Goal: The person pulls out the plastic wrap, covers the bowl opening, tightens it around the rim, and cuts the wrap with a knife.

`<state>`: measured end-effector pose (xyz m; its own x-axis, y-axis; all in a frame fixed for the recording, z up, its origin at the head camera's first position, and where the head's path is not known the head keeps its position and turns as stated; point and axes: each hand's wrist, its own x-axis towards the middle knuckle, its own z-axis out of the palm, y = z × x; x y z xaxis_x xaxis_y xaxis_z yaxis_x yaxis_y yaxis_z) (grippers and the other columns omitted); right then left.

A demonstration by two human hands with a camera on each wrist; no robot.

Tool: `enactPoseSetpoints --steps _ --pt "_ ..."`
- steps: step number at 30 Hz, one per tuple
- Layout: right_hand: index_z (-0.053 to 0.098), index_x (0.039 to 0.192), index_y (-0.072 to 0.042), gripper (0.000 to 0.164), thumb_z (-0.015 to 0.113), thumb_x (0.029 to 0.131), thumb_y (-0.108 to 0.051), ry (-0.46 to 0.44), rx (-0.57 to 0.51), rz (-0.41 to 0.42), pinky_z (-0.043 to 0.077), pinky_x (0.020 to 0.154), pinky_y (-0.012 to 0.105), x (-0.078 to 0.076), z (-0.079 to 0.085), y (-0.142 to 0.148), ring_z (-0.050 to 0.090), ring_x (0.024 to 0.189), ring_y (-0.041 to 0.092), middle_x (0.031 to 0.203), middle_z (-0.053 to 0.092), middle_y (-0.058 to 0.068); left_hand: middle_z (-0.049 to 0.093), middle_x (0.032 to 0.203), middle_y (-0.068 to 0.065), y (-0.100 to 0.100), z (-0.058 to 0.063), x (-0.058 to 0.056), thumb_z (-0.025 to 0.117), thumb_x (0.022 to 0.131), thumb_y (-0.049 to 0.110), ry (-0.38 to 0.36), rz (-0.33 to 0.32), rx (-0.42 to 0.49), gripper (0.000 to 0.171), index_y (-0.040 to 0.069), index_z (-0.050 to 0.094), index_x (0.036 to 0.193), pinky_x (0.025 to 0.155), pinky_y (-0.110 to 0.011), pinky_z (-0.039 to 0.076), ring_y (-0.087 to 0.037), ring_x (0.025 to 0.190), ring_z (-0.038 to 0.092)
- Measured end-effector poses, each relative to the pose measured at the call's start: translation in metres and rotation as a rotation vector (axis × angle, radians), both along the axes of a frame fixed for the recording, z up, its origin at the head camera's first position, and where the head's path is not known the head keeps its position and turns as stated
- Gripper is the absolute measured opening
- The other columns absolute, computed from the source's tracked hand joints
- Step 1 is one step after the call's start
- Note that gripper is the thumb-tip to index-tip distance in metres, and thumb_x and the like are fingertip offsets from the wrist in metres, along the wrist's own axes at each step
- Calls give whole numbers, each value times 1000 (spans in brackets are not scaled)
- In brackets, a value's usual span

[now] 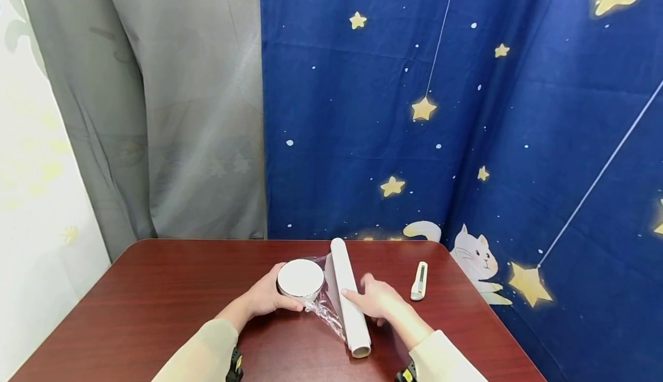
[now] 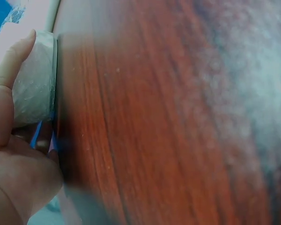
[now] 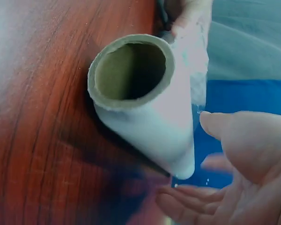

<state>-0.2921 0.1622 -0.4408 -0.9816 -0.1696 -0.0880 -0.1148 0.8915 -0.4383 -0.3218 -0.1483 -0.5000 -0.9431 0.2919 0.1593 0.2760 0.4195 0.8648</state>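
My left hand (image 1: 266, 293) grips a round container with a flat white top (image 1: 300, 278) from its left side, thumb along the near edge. In the left wrist view the thumb lies over the container's side (image 2: 35, 89), which is covered in crinkled clear film. Clear plastic film (image 1: 326, 310) stretches from the container to a white roll of cling film (image 1: 348, 295), lying lengthwise on the table. The roll's hollow cardboard core (image 3: 131, 70) faces the right wrist camera. My right hand (image 1: 380, 300) is at the roll's right side, thumb at its surface, fingers spread and holding nothing.
A white utility knife (image 1: 419, 281) lies on the dark red wooden table (image 1: 171, 290), to the right of my right hand. Behind the far table edge hang a grey curtain (image 1: 202, 140) and a blue curtain with stars (image 1: 352, 111).
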Motion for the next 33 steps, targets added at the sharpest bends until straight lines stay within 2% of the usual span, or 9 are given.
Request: enactPoseSetpoints --steps 3,5,7,11,16,20,27,33 --pt "60 151 -9 61 73 103 -45 158 18 102 60 89 53 -4 1 -9 72 98 34 124 65 23 66 145 -16 0 -1 0 107 66 18 5 0 18 111 -3 43 154 118 -50 45 -27 131 62" --pt "62 155 -17 57 74 103 -38 201 48 149 57 96 56 -7 -2 -14 66 113 37 136 60 24 66 145 -16 0 -2 0 107 67 18 5 -1 23 111 -3 43 155 118 -50 45 -27 131 62" --pt "67 152 -21 51 74 103 -35 212 62 168 57 93 56 -10 -6 -17 66 115 38 138 59 24 66 145 -16 0 -1 0 107 66 18 4 0 24 111 -2 44 155 118 -50 45 -27 131 62" --pt "72 147 -24 46 75 103 -35 247 100 147 59 87 52 -13 -12 -15 71 114 37 138 65 20 66 145 -15 -2 0 -1 108 66 21 4 15 -5 112 -1 44 155 118 -51 45 -28 131 62" --pt "71 148 -28 50 77 100 -42 256 117 108 60 89 53 -13 -10 -11 73 122 36 136 72 19 68 143 -14 -6 1 -1 108 65 25 16 34 -60 113 2 45 156 116 -52 47 -27 128 63" --pt "73 146 -30 56 80 96 -54 266 137 79 60 84 51 -13 -10 -9 73 118 34 130 75 19 70 141 -12 -8 1 -1 108 64 29 18 45 -94 114 4 47 157 113 -52 48 -26 126 64" --pt "75 143 -28 61 82 92 -59 306 190 35 59 78 50 -13 -5 -6 75 110 33 125 76 17 68 142 -13 -10 1 -3 107 67 25 13 0 -56 111 1 45 156 116 -50 47 -27 128 63" --pt "74 144 -24 67 83 89 -62 316 217 3 60 78 49 -12 -3 -1 76 110 32 127 77 16 69 142 -12 -11 -1 -3 107 67 26 11 12 -63 113 1 44 157 116 -50 47 -26 129 63"
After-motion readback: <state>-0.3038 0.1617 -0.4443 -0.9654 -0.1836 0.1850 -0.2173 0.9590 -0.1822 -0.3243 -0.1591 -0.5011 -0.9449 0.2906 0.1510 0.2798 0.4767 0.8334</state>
